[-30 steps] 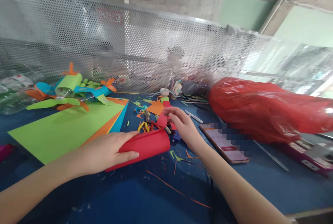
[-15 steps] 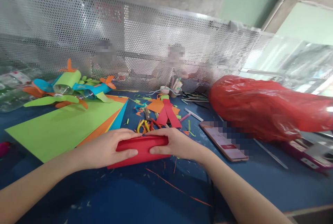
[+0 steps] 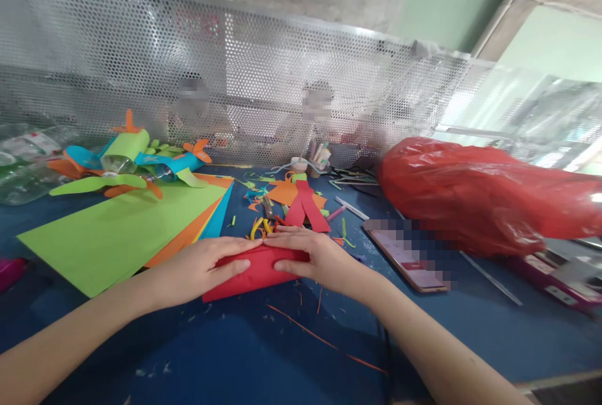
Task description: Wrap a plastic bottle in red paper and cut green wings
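Observation:
A folded red paper sheet (image 3: 254, 274) lies on the blue table (image 3: 263, 355) right in front of me. My left hand (image 3: 200, 269) covers its left end, fingers flat along the top edge and thumb pressed on the near face. My right hand (image 3: 316, 259) grips the right end the same way, fingertips almost meeting those of the left. The paper looks squashed nearly flat under both hands. Just beyond it lie red paper strips (image 3: 305, 205) and coloured scraps (image 3: 263, 226).
A green sheet (image 3: 108, 236) over orange and blue ones lies at left, with paper-and-bottle planes (image 3: 122, 160) and clear bottles (image 3: 19, 167) behind. A phone (image 3: 404, 254) and a red plastic bag (image 3: 470, 198) are at right. A perforated metal screen (image 3: 235, 79) backs the table; people sit behind it.
My right hand came back from the scraps onto the red paper's right end. The rolled paper has since been pressed down from a rounded tube to a nearly flat fold.

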`<state>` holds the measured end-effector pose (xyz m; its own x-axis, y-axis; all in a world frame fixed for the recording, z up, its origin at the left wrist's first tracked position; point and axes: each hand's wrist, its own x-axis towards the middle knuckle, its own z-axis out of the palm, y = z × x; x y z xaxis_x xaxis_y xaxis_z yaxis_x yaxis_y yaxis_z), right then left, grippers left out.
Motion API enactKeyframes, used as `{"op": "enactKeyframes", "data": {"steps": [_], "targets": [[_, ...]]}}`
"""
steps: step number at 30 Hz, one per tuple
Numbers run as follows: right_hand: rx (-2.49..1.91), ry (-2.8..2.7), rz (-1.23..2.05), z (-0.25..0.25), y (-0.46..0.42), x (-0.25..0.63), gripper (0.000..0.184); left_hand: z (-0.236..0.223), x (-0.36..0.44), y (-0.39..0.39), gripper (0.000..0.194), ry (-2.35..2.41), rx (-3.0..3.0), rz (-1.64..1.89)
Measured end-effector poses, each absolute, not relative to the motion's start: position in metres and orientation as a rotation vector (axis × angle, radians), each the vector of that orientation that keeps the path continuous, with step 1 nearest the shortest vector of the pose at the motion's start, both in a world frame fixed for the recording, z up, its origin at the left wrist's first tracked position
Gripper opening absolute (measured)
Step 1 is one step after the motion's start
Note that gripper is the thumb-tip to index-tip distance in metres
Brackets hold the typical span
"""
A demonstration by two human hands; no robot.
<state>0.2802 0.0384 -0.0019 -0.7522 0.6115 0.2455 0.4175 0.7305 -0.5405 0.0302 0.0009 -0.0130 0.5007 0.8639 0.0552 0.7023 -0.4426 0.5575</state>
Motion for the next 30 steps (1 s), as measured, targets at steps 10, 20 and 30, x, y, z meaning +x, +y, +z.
{"op": "enactKeyframes", "data": {"steps": [10,20,30], "targets": [[-1.612,-2.214,-0.049,-0.011,0.032,0.335,0.030,-0.013,0.033,-0.003,0.049,1.323,2.279,0.519],[-1.735,-2.396,-0.059,-0.037,0.031,0.352,0.034,-0.009,0.038,-0.009,0.050,1.395,2.230,0.533],[-1.924,-2.398,-0.311,-0.029,0.011,0.324,0.015,-0.011,0.039,-0.009,0.057,1.507,2.149,0.473]]}}
